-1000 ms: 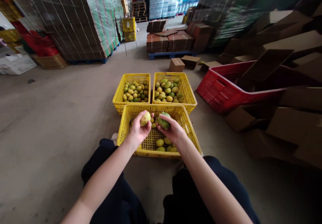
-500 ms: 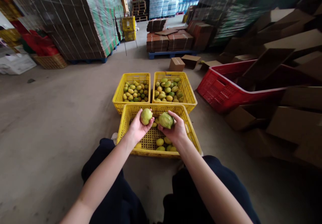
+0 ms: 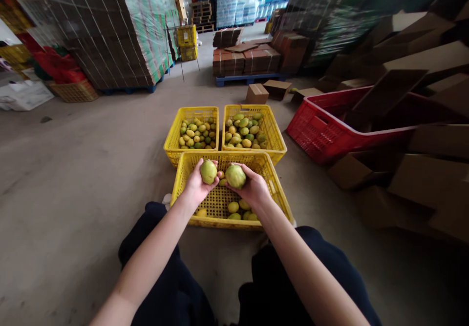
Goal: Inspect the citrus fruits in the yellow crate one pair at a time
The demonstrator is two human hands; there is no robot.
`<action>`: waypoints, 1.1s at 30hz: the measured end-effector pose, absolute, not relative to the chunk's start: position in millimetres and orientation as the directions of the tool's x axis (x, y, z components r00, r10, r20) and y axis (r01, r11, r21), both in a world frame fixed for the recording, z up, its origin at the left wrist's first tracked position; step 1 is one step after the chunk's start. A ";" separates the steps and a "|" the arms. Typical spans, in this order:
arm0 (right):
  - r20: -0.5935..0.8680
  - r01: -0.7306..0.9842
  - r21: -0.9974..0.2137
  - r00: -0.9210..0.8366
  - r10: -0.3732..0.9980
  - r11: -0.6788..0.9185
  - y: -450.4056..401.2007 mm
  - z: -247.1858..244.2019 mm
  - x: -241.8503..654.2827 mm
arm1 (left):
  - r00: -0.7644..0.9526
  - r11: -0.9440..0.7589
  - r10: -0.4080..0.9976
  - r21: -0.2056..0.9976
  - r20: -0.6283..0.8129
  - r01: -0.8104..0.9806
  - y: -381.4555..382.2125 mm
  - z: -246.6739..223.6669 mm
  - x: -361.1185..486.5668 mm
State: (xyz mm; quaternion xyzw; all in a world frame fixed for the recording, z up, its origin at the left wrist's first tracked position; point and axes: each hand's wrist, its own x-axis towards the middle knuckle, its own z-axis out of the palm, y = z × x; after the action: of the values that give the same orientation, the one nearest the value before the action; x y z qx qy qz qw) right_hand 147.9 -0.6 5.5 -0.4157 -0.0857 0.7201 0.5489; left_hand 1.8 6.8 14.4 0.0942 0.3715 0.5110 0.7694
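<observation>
My left hand (image 3: 200, 185) is closed around a yellow-green lemon (image 3: 208, 172), held above the near yellow crate (image 3: 231, 222). A second, paler green lemon (image 3: 235, 176) sits in my right hand (image 3: 256, 189), its fingers wrapped about it from the right and below. The two lemons are close together but apart. Beneath my hands, several loose lemons (image 3: 233, 207) lie on the crate's perforated floor, mostly at its right side. My hands and forearms hide part of the crate.
Behind the near crate stand a left yellow crate (image 3: 172, 143) and a right yellow crate (image 3: 278, 143), both holding many lemons. A red crate (image 3: 315, 135) with cardboard stands to the right, beside piled boxes (image 3: 428, 179). Flattened cartons (image 3: 262, 61) rest on a blue pallet (image 3: 249, 79) farther back.
Both lemons have turned in my hands and shifted slightly to the left. My right hand has tilted its lemon so a rounder side shows. The crates stay put.
</observation>
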 end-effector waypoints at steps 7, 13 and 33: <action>-0.530 -0.706 -0.572 -0.069 0.845 -0.417 1.0 0.5 147.9 | 0.147 0.469 0.811 0.480 -0.566 -0.741 6.6 16.9 5.8; -0.489 -0.712 -0.592 -0.054 0.870 -0.377 -1.4 2.8 146.0 | 0.188 0.465 0.830 0.467 -0.525 -0.752 7.3 11.3 6.7; -0.540 -0.680 -0.598 -0.050 0.840 -0.425 -3.8 9.0 143.8 | 0.261 0.563 0.770 0.428 -0.582 -0.707 6.3 12.4 2.5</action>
State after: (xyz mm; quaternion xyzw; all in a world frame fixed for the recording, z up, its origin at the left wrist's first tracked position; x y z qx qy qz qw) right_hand 143.8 -3.8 9.0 -0.4422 -0.0909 0.7188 0.5286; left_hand 2.5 6.3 12.4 0.0406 0.3908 0.4655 0.7931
